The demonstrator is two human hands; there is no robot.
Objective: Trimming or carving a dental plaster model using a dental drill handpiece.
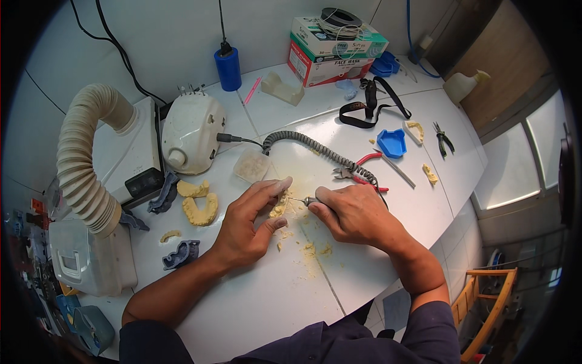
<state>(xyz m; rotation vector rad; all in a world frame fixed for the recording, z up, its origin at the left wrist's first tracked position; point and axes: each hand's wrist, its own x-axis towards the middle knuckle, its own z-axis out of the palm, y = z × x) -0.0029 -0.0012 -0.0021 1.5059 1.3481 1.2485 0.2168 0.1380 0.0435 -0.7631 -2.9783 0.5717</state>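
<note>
My left hand (247, 219) grips a small yellow plaster dental model piece (279, 208) between its thumb and fingers, just above the white tabletop. Closed around a rotary handpiece (308, 201), my right hand (357, 213) points its thin metal bur at the piece. The bur's tip is at or very near the plaster; exact contact cannot be told. Yellow crumbs and dust (310, 250) lie scattered below the hands. A coiled grey cord (315, 145) arches behind them toward my right hand. Most of the handpiece body is hidden by my right fingers.
At left stand a ribbed suction hose (82, 164) and a white control unit (193, 130). Yellow dental casts (200, 210) lie left of my left hand, a clear tub (251, 165) beyond it. Red-handled pliers (364, 171) and a blue tray (391, 144) sit beyond my right hand.
</note>
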